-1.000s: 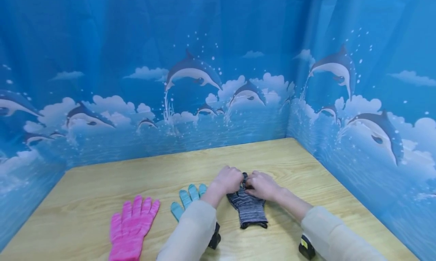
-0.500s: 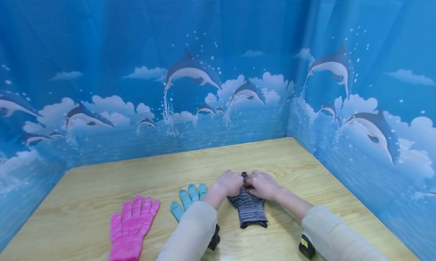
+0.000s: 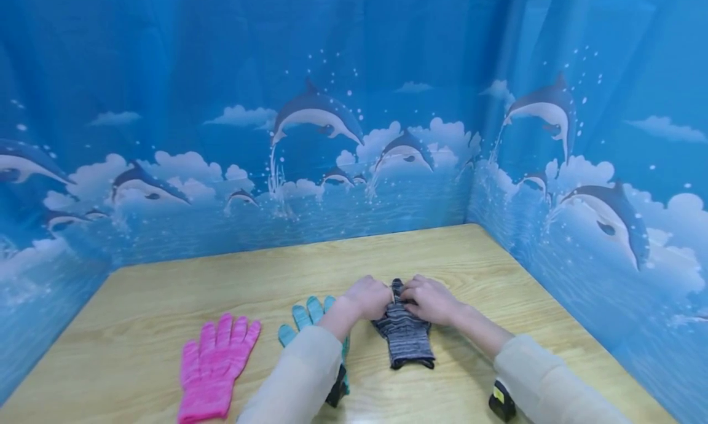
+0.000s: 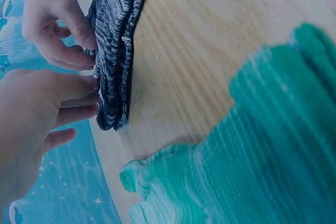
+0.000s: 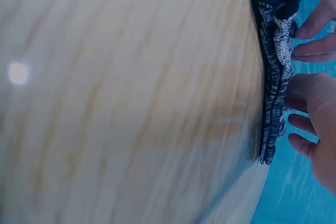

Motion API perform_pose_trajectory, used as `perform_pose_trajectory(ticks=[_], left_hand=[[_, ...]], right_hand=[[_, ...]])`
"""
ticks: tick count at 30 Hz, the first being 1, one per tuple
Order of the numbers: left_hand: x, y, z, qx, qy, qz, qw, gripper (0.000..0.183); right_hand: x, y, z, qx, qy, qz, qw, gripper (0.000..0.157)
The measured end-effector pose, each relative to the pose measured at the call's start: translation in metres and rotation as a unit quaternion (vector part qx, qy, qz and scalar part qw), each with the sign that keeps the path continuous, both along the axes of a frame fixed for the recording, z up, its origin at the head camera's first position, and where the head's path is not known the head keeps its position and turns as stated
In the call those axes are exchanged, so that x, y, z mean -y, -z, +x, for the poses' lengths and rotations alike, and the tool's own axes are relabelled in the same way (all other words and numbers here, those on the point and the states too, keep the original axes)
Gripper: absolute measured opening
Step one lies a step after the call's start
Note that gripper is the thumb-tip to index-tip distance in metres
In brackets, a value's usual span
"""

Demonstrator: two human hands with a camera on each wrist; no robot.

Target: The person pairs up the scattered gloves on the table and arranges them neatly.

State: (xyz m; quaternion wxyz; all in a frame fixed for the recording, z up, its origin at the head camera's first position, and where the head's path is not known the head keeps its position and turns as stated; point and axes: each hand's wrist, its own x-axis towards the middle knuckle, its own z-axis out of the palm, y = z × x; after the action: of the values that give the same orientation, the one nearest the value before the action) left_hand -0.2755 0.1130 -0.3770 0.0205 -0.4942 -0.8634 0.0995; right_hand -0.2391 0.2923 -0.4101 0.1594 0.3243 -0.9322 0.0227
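A black-and-grey striped knit glove (image 3: 410,337) lies with its cuff toward me and its fingers pointing away. My left hand (image 3: 368,297) pinches the left side of its finger end. From the other side my right hand (image 3: 432,300) pinches the same end with bent fingers, and one dark glove fingertip shows between the hands. In the left wrist view, fingertips of both hands meet the upper face of the layered glove (image 4: 113,40). The right wrist view shows the glove's folded edge (image 5: 273,72) rumpled against the table.
A pink glove (image 3: 212,369) lies flat at the left. Beside it is a teal glove (image 3: 303,316), partly covered by my left sleeve (image 3: 301,375). The wood-grain table (image 3: 249,276) meets a blue dolphin curtain (image 3: 221,135) behind and at the right.
My left forearm has shifted slightly left, uncovering more of the teal glove's near side. Both hands have edged a little apart, and the striped glove has stayed in place.
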Motion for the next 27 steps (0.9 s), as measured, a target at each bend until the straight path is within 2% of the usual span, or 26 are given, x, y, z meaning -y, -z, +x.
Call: perform_pose_trajectory(ticks=[4, 9, 15, 18, 23, 27], left_hand=[[0.000, 0.000, 0.001, -0.003, 0.011, -0.008, 0.9999, 0.020], [-0.002, 0.003, 0.003, 0.009, 0.002, -0.021, 0.9997, 0.021], [0.001, 0.003, 0.002, 0.021, -0.012, -0.024, 0.9994, 0.015], [0.007, 0.001, 0.001, 0.040, -0.021, -0.016, 0.9988, 0.016], [0.022, -0.003, -0.005, 0.048, -0.019, 0.026, 0.9984, 0.035], [0.031, -0.004, -0.006, 0.040, 0.000, 0.043, 0.9983, 0.039]], right_hand=[[-0.001, -0.002, 0.000, 0.005, -0.008, 0.009, 1.000, 0.012], [0.000, -0.002, 0.000, 0.007, -0.019, 0.027, 0.999, 0.010], [-0.001, -0.001, -0.002, -0.037, -0.062, 0.044, 0.996, 0.010], [-0.002, -0.002, -0.002, -0.048, -0.072, 0.046, 0.995, 0.010], [0.001, -0.007, 0.000, -0.024, -0.053, 0.013, 0.998, 0.010], [0.007, -0.008, 0.002, -0.023, -0.085, 0.002, 0.996, 0.008]])
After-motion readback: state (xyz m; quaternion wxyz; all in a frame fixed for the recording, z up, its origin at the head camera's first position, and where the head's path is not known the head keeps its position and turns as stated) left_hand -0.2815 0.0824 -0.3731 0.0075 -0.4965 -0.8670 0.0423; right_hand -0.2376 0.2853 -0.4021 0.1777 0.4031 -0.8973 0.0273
